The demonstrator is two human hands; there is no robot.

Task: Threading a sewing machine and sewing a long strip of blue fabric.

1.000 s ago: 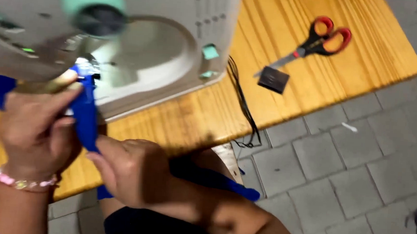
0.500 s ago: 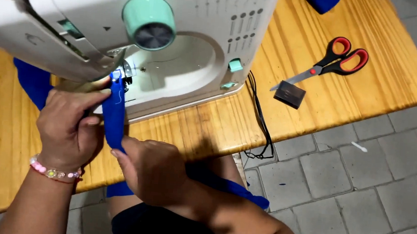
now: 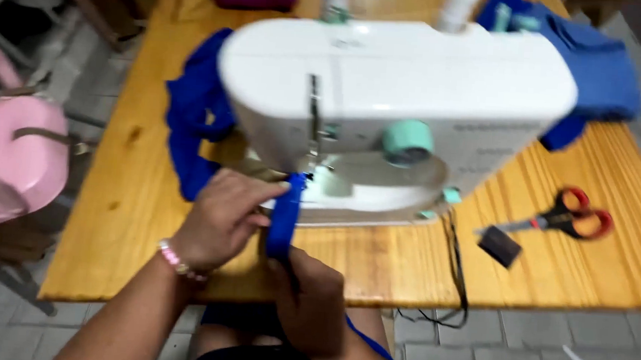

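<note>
A white sewing machine (image 3: 407, 96) with a mint-green dial stands on a wooden table (image 3: 132, 220). A narrow blue fabric strip (image 3: 285, 219) runs from under the machine's needle area toward me. My left hand (image 3: 222, 218) pinches the strip's upper end against the machine bed; a beaded bracelet is on its wrist. My right hand (image 3: 317, 302) grips the strip's lower end at the table's front edge. More blue fabric (image 3: 194, 131) lies bunched to the left of the machine.
Red-handled scissors (image 3: 566, 217) and a small dark fabric patch (image 3: 499, 246) lie at the right of the table. A black cord (image 3: 457, 270) hangs over the front edge. A pink chair (image 3: 10, 161) stands left. Blue cloth (image 3: 602, 64) lies behind the machine.
The view has tilted up and back, showing the whole machine and table. Both hands keep hold of the blue strip at the needle area.
</note>
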